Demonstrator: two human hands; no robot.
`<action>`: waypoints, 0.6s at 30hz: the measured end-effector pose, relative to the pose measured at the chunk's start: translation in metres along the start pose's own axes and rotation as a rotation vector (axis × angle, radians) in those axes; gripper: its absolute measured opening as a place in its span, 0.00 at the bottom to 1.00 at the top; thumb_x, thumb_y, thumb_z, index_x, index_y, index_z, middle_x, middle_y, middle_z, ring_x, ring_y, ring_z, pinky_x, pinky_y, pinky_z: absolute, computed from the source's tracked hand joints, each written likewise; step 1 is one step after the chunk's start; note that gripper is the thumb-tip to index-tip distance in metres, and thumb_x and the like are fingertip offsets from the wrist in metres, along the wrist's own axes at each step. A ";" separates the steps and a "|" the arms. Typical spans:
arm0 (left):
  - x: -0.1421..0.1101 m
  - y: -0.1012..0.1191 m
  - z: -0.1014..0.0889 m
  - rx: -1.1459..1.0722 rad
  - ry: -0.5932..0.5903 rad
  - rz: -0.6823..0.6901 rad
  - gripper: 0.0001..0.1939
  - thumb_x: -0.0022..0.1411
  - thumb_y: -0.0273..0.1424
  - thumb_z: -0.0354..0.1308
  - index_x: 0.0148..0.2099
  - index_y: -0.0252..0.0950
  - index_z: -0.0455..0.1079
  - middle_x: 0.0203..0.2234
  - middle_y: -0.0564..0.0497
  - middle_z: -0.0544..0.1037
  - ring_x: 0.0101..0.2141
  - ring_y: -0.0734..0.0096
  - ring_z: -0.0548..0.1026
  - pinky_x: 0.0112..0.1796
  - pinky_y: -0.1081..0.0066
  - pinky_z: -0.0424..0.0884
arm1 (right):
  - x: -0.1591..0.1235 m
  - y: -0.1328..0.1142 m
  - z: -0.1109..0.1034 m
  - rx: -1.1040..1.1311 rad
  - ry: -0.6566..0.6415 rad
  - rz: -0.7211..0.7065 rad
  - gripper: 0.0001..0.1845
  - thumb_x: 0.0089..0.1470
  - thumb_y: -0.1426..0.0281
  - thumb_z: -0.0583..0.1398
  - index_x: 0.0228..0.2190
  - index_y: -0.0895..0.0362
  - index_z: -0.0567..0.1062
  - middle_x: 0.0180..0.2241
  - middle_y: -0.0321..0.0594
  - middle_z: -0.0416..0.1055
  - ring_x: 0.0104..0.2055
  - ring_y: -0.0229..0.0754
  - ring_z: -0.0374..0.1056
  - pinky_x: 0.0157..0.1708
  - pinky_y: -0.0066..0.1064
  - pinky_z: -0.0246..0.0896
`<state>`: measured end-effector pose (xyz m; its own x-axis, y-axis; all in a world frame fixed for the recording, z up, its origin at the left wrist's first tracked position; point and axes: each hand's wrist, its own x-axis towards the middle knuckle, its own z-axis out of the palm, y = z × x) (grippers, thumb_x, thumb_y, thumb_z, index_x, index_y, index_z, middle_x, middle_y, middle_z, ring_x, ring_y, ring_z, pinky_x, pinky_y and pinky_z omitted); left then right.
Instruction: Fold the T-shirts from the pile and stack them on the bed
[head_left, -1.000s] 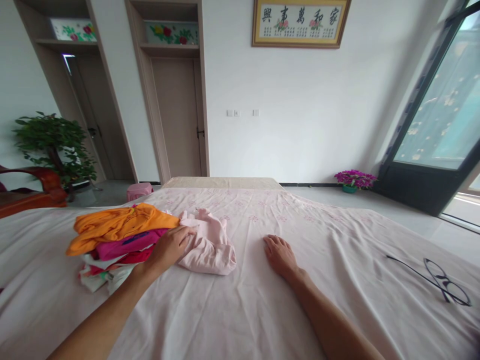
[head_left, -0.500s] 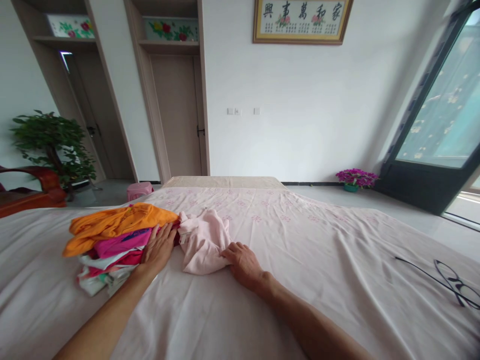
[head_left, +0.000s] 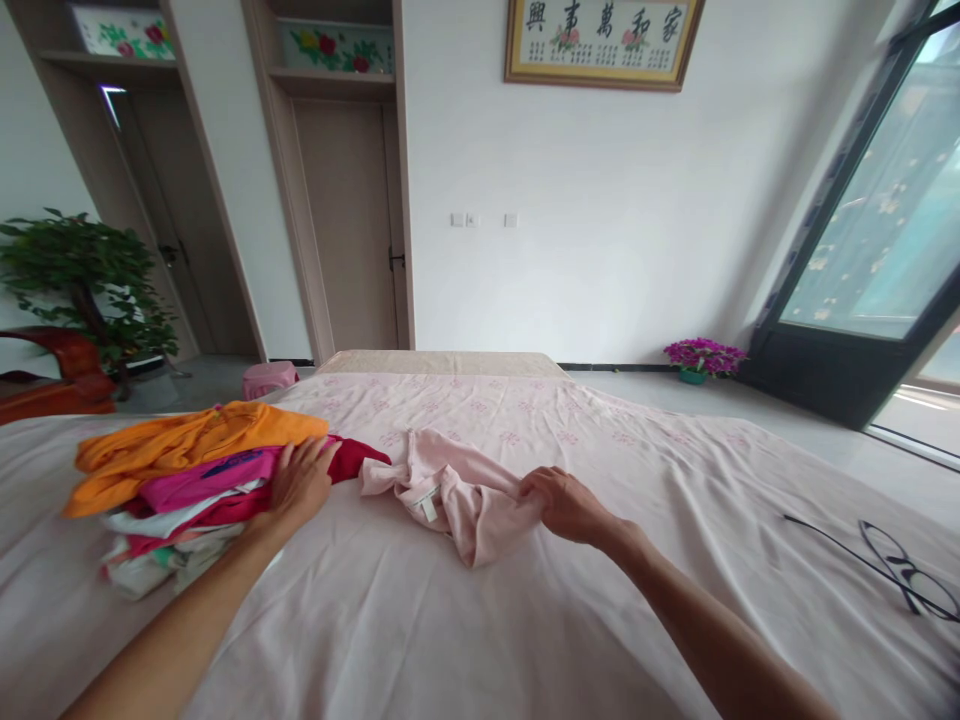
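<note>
Right hand (head_left: 566, 503): thumb and fingers pinched together on the right edge of a pink garment (head_left: 480, 515). Left hand (head_left: 300, 485): palm down, fingers a little apart, laid against the right side of a stack of clothes (head_left: 202, 440); no grip visible.

Pink garment: one, crumpled, on the pale pink sheet (head_left: 360, 630), between the hands and right of the stack. White label (head_left: 428, 509) exposed in its left half.

Risks, as judged: a pull by the right hand alone could twist or bunch the cloth, the left end being unheld. A red garment (head_left: 356, 460) juts close to that end and could catch. Pressure from the left hand could tip the loosely piled stack.

Orientation: long axis roughly crosswise, left to right; narrow loose end pointing left, towards the stack; pinched end pointing right. Front or back uppermost: cannot tell.
</note>
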<state>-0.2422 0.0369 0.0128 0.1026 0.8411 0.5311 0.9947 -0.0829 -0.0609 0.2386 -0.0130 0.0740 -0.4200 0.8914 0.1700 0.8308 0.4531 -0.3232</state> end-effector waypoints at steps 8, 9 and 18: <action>0.004 0.081 -0.009 -0.583 -0.249 0.140 0.19 0.53 0.29 0.54 0.47 0.40 0.75 0.50 0.44 0.77 0.54 0.54 0.70 0.54 0.58 0.64 | 0.051 -0.027 0.014 -0.015 0.075 0.210 0.26 0.56 0.63 0.55 0.56 0.56 0.68 0.53 0.47 0.70 0.53 0.48 0.65 0.47 0.34 0.58; 0.004 0.084 -0.011 -0.639 -0.257 0.083 0.16 0.55 0.30 0.51 0.45 0.39 0.75 0.45 0.45 0.79 0.49 0.56 0.74 0.50 0.60 0.66 | 0.056 -0.031 0.019 -0.029 0.045 0.243 0.27 0.55 0.62 0.56 0.56 0.56 0.68 0.52 0.49 0.70 0.52 0.49 0.66 0.45 0.34 0.59; -0.008 0.056 -0.057 -1.210 -0.224 -0.454 0.18 0.53 0.45 0.57 0.38 0.37 0.74 0.29 0.51 0.79 0.33 0.63 0.76 0.34 0.70 0.70 | 0.043 -0.031 0.003 0.098 0.287 0.289 0.12 0.55 0.67 0.51 0.34 0.55 0.74 0.34 0.37 0.74 0.35 0.38 0.66 0.31 0.26 0.52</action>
<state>-0.1868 -0.0047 0.0532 -0.1279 0.9810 0.1457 0.3287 -0.0966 0.9395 0.1935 0.0110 0.0889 -0.0438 0.9505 0.3076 0.8552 0.1948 -0.4803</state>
